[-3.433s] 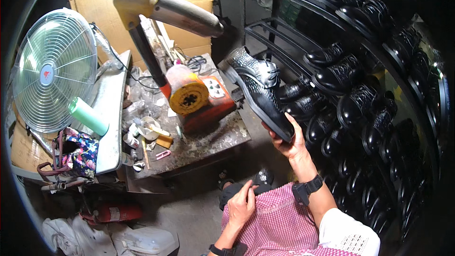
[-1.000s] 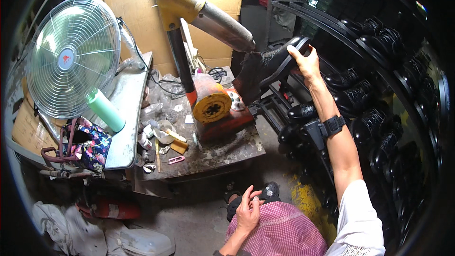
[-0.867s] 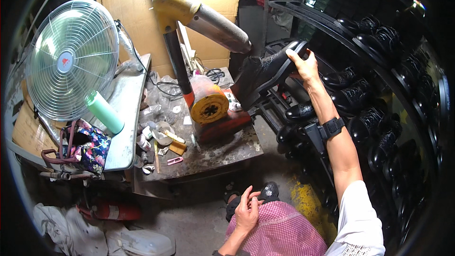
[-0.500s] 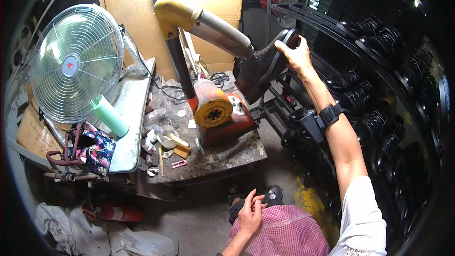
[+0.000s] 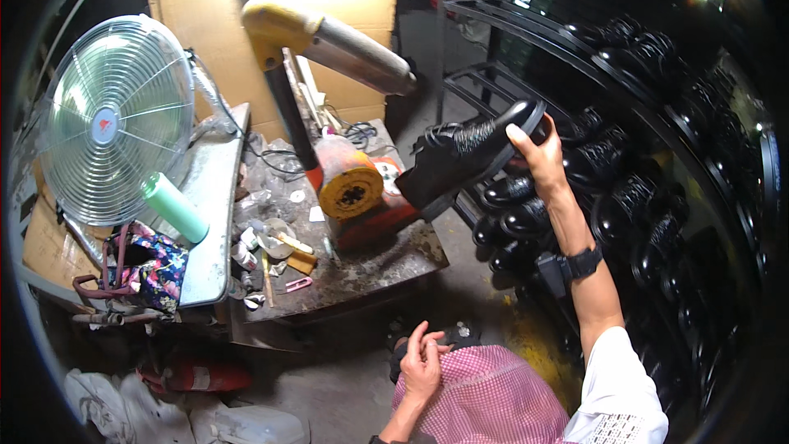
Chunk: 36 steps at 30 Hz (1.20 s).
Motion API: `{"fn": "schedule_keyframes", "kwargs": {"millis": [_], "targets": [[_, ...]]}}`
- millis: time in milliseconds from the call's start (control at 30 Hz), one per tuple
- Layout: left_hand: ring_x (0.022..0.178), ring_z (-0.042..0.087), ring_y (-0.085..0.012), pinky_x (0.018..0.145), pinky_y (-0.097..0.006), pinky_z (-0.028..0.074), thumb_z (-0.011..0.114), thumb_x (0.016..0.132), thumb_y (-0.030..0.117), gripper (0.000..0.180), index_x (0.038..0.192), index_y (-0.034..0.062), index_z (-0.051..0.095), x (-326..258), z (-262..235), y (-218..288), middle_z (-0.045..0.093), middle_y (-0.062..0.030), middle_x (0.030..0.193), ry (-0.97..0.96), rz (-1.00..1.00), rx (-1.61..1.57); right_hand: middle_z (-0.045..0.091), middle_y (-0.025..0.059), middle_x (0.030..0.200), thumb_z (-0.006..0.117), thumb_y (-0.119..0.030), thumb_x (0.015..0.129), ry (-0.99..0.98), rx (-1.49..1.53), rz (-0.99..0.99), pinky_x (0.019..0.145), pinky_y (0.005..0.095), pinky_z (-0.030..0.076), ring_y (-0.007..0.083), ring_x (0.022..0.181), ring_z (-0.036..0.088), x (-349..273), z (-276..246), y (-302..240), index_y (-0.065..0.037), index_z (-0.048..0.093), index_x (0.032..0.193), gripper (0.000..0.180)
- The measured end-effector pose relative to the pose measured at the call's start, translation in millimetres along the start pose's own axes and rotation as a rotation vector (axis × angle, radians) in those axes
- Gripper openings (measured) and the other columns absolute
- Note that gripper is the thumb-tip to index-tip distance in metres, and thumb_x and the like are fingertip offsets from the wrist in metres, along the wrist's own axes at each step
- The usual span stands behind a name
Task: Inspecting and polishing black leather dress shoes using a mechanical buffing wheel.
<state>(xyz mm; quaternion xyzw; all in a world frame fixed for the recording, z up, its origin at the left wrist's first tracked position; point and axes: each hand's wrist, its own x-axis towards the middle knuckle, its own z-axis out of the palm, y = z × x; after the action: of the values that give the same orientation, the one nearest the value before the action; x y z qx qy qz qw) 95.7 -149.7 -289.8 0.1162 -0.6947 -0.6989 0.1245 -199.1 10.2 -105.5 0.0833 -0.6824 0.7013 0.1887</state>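
— Since the earlier pictures, what had shifted?

— Mostly the black shoe: it had swung out from the rack side and now hung in the air, carried by the right hand. That hand was closed on the toe end, fingers wrapped over the sole edge, arm stretched well forward.

— And its long axis?

— It ran from the right hand down and to the left, heel end lowest, pointing at the orange machine on the grimy bench. So the shoe lay wholly left of the gripping hand, and far ahead of the left hand.

— What was the left hand doing?

— Resting loosely curled and empty on the pink checked cloth at the lap, holding nothing.

— Surfaces?

— Shoe was glossy, laced, with a dark stitched sole. Beyond the right hand, rows of similar shiny black shoes filled a dark metal rack.
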Motion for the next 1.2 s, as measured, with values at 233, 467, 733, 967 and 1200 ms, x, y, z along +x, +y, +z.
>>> {"fn": "schedule_keyframes", "kwargs": {"millis": [233,467,733,967,1200], "targets": [[0.112,0.058,-0.0356,0.088,-0.048,0.053,0.047,0.096,0.043,0.06,0.138,0.0012,0.034,29.4,-10.1,20.4,0.051,-0.0208,0.128,0.079,-0.52,-0.595,0.055,0.0026,0.103,0.074,-0.024,0.077,-0.127,0.18,0.204,0.067,0.0198,0.052,0.0081,0.084,0.058,-112.6,-87.0,-6.7,-0.005,0.048,0.123,0.057],[0.115,0.056,-0.0295,0.096,-0.048,0.048,0.038,0.098,0.046,0.053,0.13,0.0067,0.051,38.7,-16.0,26.2,0.059,-0.0106,0.125,0.069,-0.67,-0.962,0.033,0.0158,0.15,0.077,-0.055,0.07,-0.5,0.74,0.487,0.11,0.0467,0.033,0.03,0.134,0.04,-196.6,-150.4,13.8,-0.011,0.012,0.152,0.113],[0.102,0.062,-0.0205,0.093,-0.034,0.049,0.049,0.098,0.025,0.04,0.13,0.0005,0.052,27.3,-8.0,32.0,0.062,-0.0117,0.116,0.01,-0.413,-0.671,0.052,0.0144,0.135,0.078,-0.053,0.069,-0.304,0.611,0.813,0.105,0.0401,0.041,0.0237,0.125,0.051,-263.2,-215.9,39.2,0.003,0.036,0.141,0.101],[0.124,0.048,-0.0197,0.104,-0.033,0.036,0.049,0.098,0.028,0.05,0.14,0.0027,0.043,21.3,42.5,44.6,0.049,-0.0134,0.137,-0.035,-0.482,-0.317,0.06,0.0093,0.121,0.083,-0.021,0.068,-0.274,0.254,0.789,0.101,0.03,0.042,0.0177,0.11,0.058,-306.8,-257.1,52.5,0.002,0.047,0.133,0.078],[0.112,0.058,-0.034,0.095,-0.039,0.045,0.062,0.087,0.013,0.05,0.132,-0.0009,0.048,-25.5,88.8,18.4,0.057,-0.0219,0.124,-0.413,0.311,0.548,0.06,0.0099,0.119,0.068,-0.027,0.086,0.441,0.461,1.128,0.062,0.0517,0.056,0.0269,0.1,0.063,-430.4,-304.2,119.4,-0.009,0.045,0.136,0.058]]}}
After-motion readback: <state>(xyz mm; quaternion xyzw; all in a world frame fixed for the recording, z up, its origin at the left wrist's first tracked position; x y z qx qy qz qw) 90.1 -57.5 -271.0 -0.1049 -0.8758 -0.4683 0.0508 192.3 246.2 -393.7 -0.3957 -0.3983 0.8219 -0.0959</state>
